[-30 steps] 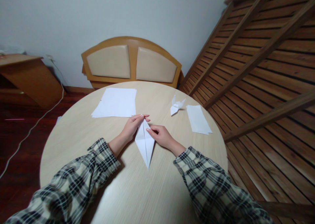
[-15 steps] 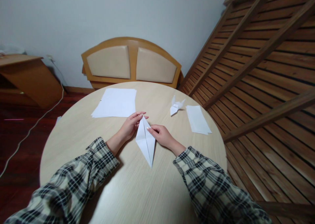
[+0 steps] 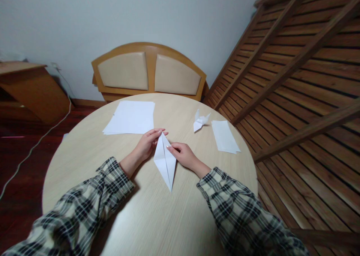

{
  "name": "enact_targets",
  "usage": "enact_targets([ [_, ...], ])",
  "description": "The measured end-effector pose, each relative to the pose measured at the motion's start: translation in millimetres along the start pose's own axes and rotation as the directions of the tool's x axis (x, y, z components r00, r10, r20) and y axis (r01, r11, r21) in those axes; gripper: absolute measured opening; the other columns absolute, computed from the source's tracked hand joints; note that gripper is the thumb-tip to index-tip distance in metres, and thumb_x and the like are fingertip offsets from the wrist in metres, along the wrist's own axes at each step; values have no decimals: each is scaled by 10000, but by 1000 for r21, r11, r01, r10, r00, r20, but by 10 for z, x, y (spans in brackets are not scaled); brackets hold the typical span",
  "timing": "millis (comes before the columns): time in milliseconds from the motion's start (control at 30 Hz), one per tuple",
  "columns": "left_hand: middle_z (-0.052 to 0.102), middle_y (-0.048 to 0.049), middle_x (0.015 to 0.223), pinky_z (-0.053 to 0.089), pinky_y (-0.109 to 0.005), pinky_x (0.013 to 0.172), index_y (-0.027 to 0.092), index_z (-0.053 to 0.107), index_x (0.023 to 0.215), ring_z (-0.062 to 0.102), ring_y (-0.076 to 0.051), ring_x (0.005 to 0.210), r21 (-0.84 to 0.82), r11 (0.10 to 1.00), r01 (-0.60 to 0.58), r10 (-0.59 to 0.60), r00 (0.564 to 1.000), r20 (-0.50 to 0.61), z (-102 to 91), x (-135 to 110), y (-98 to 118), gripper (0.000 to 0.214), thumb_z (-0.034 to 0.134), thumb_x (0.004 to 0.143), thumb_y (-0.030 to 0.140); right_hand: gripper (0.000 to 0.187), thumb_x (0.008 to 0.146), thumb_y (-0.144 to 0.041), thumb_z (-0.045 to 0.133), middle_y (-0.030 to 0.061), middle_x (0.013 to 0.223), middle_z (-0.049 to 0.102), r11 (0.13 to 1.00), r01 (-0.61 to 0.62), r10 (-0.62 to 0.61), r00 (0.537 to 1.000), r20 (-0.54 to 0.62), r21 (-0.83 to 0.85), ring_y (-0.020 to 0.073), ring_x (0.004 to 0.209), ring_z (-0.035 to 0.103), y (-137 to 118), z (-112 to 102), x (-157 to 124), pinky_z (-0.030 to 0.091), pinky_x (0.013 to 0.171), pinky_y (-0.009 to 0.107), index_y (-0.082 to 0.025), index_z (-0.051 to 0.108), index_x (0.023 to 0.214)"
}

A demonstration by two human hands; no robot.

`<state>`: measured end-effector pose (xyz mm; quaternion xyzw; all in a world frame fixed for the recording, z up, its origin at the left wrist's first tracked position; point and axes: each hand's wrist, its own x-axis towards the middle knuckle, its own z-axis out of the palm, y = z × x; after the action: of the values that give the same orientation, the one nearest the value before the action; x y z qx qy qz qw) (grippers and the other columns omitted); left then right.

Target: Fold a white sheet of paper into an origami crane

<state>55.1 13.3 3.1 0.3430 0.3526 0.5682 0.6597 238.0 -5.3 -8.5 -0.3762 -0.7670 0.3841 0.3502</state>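
Observation:
A white sheet folded into a long diamond, the folded paper (image 3: 165, 164), is held over the middle of the round table, with a crease line running down its length. My left hand (image 3: 147, 143) pinches its far tip between thumb and fingers. At the right edge, my right hand (image 3: 184, 154) grips it with the thumb on top and the other fingers underneath, partly hidden. The near point of the diamond hangs free toward me. Beyond my right hand stands a folded paper crane (image 3: 200, 122) with its wings raised.
A stack of white paper (image 3: 131, 117) lies at the back left of the round table (image 3: 84, 166), and narrower paper strips (image 3: 225, 136) at the right. Behind stands a padded wooden headboard (image 3: 152, 66). Wooden slats (image 3: 303, 80) lean on the right. A cable (image 3: 36, 145) crosses the floor.
Both hands keep the same grip on the folded paper. The whole view has shifted very slightly; nothing on the table has visibly moved.

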Motion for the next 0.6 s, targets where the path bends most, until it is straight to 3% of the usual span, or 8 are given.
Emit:
enact_targets([
  [367, 746, -102, 836, 284, -211, 472, 99, 766, 817, 420, -62, 526, 151, 987, -62, 52, 996, 67, -41, 10, 46, 264, 853, 659, 292, 411, 958, -408, 501, -34, 587, 432, 991, 23, -25, 1000, -11, -132, 121, 570, 399, 9, -60, -32, 271, 567, 290, -207, 422, 608],
  [600, 749, -119, 845, 279, -230, 490, 98, 739, 793, 397, -64, 516, 185, 981, -56, 47, 997, 55, -66, 33, 8, 257, 826, 695, 319, 429, 962, -369, 498, -39, 556, 423, 962, 108, -106, 994, 20, -251, 122, 565, 407, 32, -96, -15, 282, 613, 301, -208, 404, 576],
])
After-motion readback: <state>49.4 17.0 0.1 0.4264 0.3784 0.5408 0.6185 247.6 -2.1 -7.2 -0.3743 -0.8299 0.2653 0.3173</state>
